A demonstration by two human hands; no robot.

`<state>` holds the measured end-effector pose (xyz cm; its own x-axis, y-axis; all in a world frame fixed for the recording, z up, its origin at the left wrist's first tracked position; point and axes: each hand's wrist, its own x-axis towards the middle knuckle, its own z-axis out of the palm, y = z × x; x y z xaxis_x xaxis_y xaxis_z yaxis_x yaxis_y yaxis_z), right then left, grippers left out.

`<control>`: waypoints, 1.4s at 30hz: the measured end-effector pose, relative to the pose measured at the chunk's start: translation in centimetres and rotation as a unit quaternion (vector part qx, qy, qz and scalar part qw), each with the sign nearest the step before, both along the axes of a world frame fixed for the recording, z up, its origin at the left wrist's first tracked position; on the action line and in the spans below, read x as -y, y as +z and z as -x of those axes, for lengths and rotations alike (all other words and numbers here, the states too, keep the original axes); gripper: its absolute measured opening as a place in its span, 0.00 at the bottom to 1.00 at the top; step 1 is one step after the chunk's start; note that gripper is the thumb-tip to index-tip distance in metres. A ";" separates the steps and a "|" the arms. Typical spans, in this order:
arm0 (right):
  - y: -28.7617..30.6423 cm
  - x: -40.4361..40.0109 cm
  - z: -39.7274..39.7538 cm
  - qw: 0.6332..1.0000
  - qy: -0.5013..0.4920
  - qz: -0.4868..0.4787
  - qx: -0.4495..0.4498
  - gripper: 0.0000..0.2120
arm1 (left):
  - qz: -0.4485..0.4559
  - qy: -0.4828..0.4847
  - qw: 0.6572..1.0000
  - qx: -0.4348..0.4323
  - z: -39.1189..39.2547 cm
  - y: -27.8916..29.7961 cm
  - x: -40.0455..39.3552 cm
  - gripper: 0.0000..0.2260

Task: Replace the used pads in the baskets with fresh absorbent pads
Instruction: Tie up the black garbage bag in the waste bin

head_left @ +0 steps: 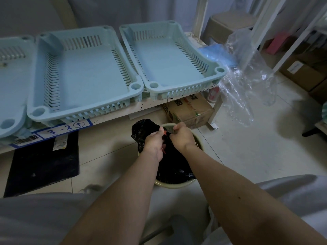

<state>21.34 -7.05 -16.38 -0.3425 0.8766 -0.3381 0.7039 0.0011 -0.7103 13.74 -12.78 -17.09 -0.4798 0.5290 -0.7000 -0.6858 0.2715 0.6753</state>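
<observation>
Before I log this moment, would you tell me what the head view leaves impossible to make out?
- Contents of the black bag in the bin: opaque plastic hides them.
- Fingertips of the left hand and right hand: curled into the bag's neck.
- Leftmost basket: cut off by the frame edge.
- Blue item on the shelf end: clear plastic sheet covers it.
- Barcode label: too small to read.

The third pale blue slotted plastic basket (10, 82) on the left is chopped off by the frame edge, so only part of it shows. Both hands cover the neck of the black plastic bin bag (169, 167), and whatever's inside it is hidden. The print on the brown cardboard box (191, 110) under the shelf is too blurry to read.
</observation>
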 end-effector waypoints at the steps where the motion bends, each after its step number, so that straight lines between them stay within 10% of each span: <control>1: 0.2 0.1 0.2 0.999 0.010 -0.024 0.021 0.09 | -0.012 0.009 1.000 0.025 0.0 0.1 0.1 0.14; 16: 1.1 0.1 0.1 0.978 0.079 -0.190 0.021 0.13 | -0.040 0.016 0.998 0.045 0.4 1.6 0.0 0.09; 29: 4.2 -1.1 0.1 0.947 -0.087 0.148 -0.273 0.06 | 0.085 -0.155 0.966 -0.187 -0.7 0.1 0.2 0.07; 42: 6.0 -3.1 0.5 0.744 -0.103 0.352 -0.558 0.06 | 0.165 -0.233 0.934 -0.213 -0.9 -1.0 -0.4 0.12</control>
<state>20.87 -3.92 -10.42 -0.6371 0.6897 -0.3441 -0.3921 -0.6744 -0.6257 14.68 -12.38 -18.08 -0.5237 0.5392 -0.6596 -0.1290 0.7151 0.6870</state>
